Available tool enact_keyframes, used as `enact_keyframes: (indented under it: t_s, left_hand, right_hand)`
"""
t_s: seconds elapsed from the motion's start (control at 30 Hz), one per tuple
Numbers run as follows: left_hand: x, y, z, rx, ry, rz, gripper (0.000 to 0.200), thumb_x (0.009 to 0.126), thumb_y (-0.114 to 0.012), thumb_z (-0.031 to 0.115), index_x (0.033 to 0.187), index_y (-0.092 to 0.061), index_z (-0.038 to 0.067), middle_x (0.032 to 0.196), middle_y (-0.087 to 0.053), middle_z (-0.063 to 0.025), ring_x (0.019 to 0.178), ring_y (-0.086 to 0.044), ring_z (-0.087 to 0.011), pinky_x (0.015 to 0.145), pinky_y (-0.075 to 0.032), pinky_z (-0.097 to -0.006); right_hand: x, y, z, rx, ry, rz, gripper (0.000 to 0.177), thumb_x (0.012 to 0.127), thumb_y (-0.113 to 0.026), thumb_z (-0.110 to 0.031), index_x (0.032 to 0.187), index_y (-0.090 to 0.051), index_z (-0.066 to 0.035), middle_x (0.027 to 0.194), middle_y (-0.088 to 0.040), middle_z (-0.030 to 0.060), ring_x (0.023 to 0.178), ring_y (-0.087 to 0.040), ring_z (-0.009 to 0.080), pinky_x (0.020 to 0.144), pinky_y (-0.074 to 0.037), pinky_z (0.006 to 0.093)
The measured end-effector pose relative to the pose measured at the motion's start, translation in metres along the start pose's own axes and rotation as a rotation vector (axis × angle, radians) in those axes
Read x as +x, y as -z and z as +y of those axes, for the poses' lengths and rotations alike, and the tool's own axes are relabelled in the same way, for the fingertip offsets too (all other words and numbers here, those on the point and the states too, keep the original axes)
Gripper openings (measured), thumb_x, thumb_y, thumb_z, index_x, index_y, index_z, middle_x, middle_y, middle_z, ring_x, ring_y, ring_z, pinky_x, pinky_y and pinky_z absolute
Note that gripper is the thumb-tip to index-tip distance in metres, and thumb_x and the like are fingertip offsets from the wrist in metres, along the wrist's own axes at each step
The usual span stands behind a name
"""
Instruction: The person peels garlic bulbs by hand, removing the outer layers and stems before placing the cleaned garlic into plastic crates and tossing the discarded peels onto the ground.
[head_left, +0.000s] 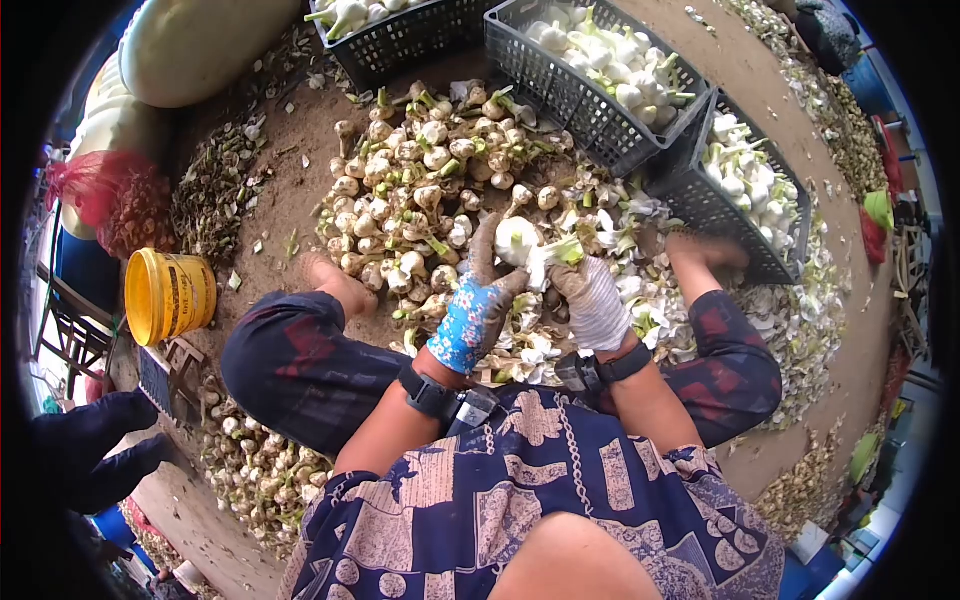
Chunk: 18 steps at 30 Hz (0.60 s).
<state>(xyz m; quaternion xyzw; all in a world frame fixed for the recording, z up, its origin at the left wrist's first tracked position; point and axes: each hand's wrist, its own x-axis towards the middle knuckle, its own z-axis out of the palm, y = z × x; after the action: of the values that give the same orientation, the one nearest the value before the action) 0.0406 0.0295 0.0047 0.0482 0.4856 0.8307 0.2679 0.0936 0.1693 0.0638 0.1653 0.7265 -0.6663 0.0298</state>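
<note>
My left hand [482,295], in a blue floral glove with soiled fingers, holds a white garlic bulb [516,240] between thumb and fingers. My right hand [590,300], in a white striped glove with a dirty fingertip area, pinches the pale green stem and loose skin [558,253] on the bulb's right side. Just beyond my hands lies a heap of unpeeled, soil-brown garlic bulbs [410,190]. Peeled skins [530,345] are scattered beneath and between my hands.
Black crates of white garlic stand at the top [400,45], upper right [610,85] and right [745,190]. A yellow bucket [180,295] and red mesh bag [120,200] are left. More garlic [265,465] lies lower left, near another person's dark-clothed legs [100,445].
</note>
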Motion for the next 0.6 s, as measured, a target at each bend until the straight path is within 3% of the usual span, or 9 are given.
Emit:
enact_keyframes:
  t_s: [0.03, 0.07, 0.13, 0.17, 0.2, 0.3, 0.4, 0.47, 0.6]
  left_hand:
    - [0.0, -0.003, -0.008, 0.317, -0.25, 0.053, 0.061, 0.085, -0.061, 0.03, 0.134, -0.034, 0.005, 0.103, -0.058, -0.0059, 0.097, -0.057, -0.0164, 0.086, -0.047, -0.0322]
    - [-0.01, -0.021, 0.014, 0.1, -0.015, 0.034, 0.066, 0.084, -0.063, 0.032, 0.135, -0.031, 0.005, 0.104, -0.057, -0.0076, 0.097, -0.058, -0.0197, 0.086, -0.048, -0.0373]
    - [-0.001, -0.013, 0.003, -0.285, 0.305, 0.097, 0.056, 0.087, -0.059, 0.031, 0.131, -0.038, 0.004, 0.111, -0.057, -0.0104, 0.096, -0.058, -0.0205, 0.083, -0.05, -0.0336]
    - [0.005, -0.011, 0.016, -0.535, 0.521, 0.104, 0.045, 0.089, -0.052, 0.044, 0.112, -0.053, 0.005, 0.093, -0.063, -0.0101, 0.08, -0.063, -0.0214, 0.072, -0.054, -0.0345]
    - [0.015, 0.004, 0.007, -0.587, 0.507, 0.056, 0.047, 0.091, -0.044, 0.05, 0.096, -0.059, 0.006, 0.078, -0.063, -0.0094, 0.066, -0.062, -0.0216, 0.06, -0.055, -0.0341]
    - [0.008, 0.012, 0.006, -0.728, 0.494, -0.106, 0.045, 0.091, -0.044, 0.049, 0.093, -0.059, 0.006, 0.082, -0.063, -0.0134, 0.065, -0.062, -0.0214, 0.05, -0.051, -0.0293]
    - [0.011, 0.012, 0.01, -0.475, 0.464, -0.001, 0.048, 0.093, -0.039, 0.049, 0.097, -0.062, 0.007, 0.085, -0.063, -0.0097, 0.062, -0.058, -0.0161, 0.054, -0.048, -0.027]
    - [0.011, 0.007, -0.001, -0.113, 0.364, 0.073, 0.051, 0.094, -0.037, 0.05, 0.102, -0.062, 0.007, 0.084, -0.063, -0.0054, 0.067, -0.057, -0.0119, 0.058, -0.048, -0.0249]
    - [0.01, 0.016, -0.008, 0.184, 0.228, 0.068, 0.043, 0.095, -0.043, 0.04, 0.106, -0.061, 0.003, 0.083, -0.061, -0.0047, 0.073, -0.058, -0.013, 0.064, -0.047, -0.0279]
  right_hand:
    - [0.004, -0.005, 0.01, -0.243, 0.043, 0.013, 0.019, 0.084, -0.056, -0.015, 0.091, -0.06, 0.002, 0.068, -0.063, 0.0122, 0.059, -0.061, 0.0247, 0.054, -0.047, 0.034]
    - [0.008, -0.01, 0.023, -0.536, 0.483, -0.007, 0.018, 0.08, -0.058, -0.014, 0.091, -0.061, 0.0, 0.072, -0.061, 0.0198, 0.064, -0.06, 0.0348, 0.057, -0.048, 0.0388]
    - [0.007, -0.024, 0.036, -0.748, 0.311, -0.185, 0.018, 0.077, -0.059, -0.016, 0.09, -0.062, -0.003, 0.074, -0.06, 0.0208, 0.069, -0.058, 0.0404, 0.06, -0.048, 0.0408]
    - [0.007, -0.025, 0.028, -0.498, 0.37, -0.247, 0.02, 0.078, -0.06, -0.019, 0.088, -0.062, -0.003, 0.07, -0.059, 0.0196, 0.065, -0.058, 0.038, 0.058, -0.048, 0.0397]
    - [0.0, -0.018, 0.011, -0.228, -0.081, -0.388, 0.02, 0.079, -0.06, -0.019, 0.086, -0.063, -0.001, 0.069, -0.061, 0.0153, 0.061, -0.06, 0.031, 0.058, -0.049, 0.0356]
    - [-0.026, 0.032, 0.011, 0.567, -0.091, -0.315, 0.021, 0.081, -0.061, -0.02, 0.082, -0.064, 0.0, 0.076, -0.066, 0.0102, 0.062, -0.06, 0.023, 0.06, -0.05, 0.0307]
    - [-0.028, 0.09, 0.009, 0.061, 0.043, -0.032, 0.052, 0.073, -0.07, -0.03, 0.111, -0.053, 0.0, 0.086, -0.065, 0.0167, 0.079, -0.065, 0.0286, 0.067, -0.052, 0.0351]
    - [-0.001, 0.074, -0.004, -1.483, -0.452, -0.187, 0.059, 0.074, -0.069, -0.034, 0.119, -0.048, -0.001, 0.095, -0.063, 0.0233, 0.087, -0.063, 0.0337, 0.074, -0.05, 0.0399]
    - [-0.006, 0.025, 0.018, -0.815, 0.279, -0.049, 0.043, 0.079, -0.063, -0.04, 0.101, -0.063, -0.003, 0.085, -0.065, 0.0193, 0.076, -0.064, 0.0338, 0.067, -0.051, 0.0401]
